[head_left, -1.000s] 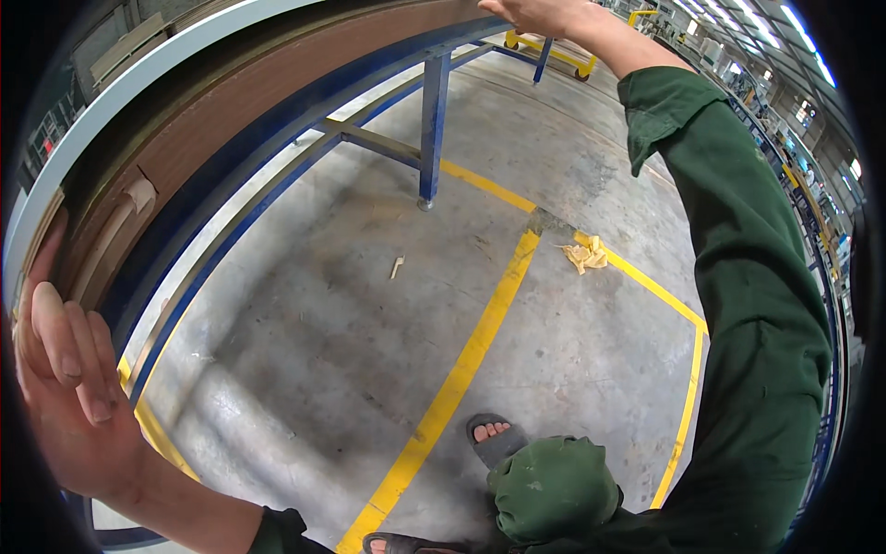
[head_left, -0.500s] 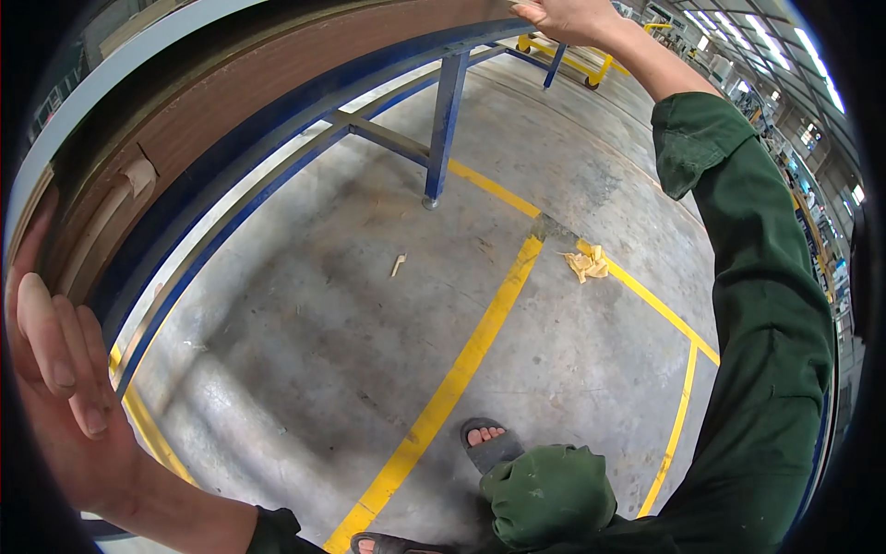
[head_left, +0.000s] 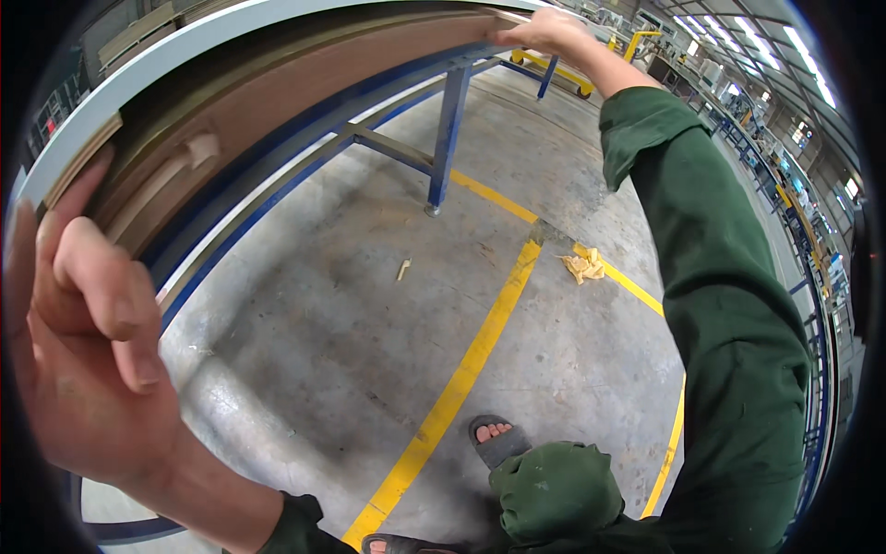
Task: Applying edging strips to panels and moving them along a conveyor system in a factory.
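Since the earlier frames the left hand [head_left: 88, 351] has come closer and curled; the right hand [head_left: 544, 30] has stayed at the far end. Both grip 1 long flat brown wooden panel [head_left: 305, 78], smooth-faced with a pale layered edge, lying on the blue steel-framed surface [head_left: 449, 129]. Left fingers [head_left: 120, 305] are bent narrow, thumb tip against the near panel edge. Right fingers are closed over the far panel edge. Below: rough grey concrete floor [head_left: 323, 342], yellow painted lines [head_left: 461, 369], crumpled yellow scrap [head_left: 584, 266].
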The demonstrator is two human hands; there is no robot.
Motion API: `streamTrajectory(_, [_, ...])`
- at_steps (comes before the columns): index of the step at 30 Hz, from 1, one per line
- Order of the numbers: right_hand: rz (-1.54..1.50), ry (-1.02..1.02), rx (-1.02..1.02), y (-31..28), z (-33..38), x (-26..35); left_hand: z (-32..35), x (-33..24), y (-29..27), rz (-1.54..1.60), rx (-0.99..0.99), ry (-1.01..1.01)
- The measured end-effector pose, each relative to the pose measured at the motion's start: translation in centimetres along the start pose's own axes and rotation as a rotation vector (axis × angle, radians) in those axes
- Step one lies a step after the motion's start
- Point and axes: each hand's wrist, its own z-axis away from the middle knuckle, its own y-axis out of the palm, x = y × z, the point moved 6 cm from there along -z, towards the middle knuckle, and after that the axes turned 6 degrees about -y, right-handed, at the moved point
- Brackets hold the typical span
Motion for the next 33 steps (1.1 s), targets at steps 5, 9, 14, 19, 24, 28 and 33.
streamTrajectory(5, [0.356,-0.251,0.248,1.4,-4.4,-3.6,0.1,0.3,0.7,-0.059,-0.145,-0.06])
streamTrajectory(9, [0.223,-0.07,0.19,-1.1,-1.7,0.7,0.1,1.0,-0.6,-0.122,-0.179,-0.045])
streamTrajectory(14, [0.3,0.052,0.129,-3.1,-0.3,1.5,0.9,-0.3,-1.5,-0.142,-0.219,0.045])
streamTrajectory(19, [0.25,-0.067,0.154,-2.3,0.2,2.3,0.5,-1.3,-2.0,0.063,-0.377,-0.223])
streamTrajectory(24, [0.204,-0.008,0.24,-2.5,1.0,2.5,1.2,-1.2,-1.1,0.142,-0.352,-0.377])
streamTrajectory(28, [0.168,0.012,0.27,-3.2,0.9,2.6,1.7,-2.1,-0.7,0.132,-0.313,-0.319])
streamTrajectory(33, [0.104,-0.056,0.341,-3.0,1.1,5.0,1.2,-2.0,-1.1,-0.067,-0.276,-0.318])
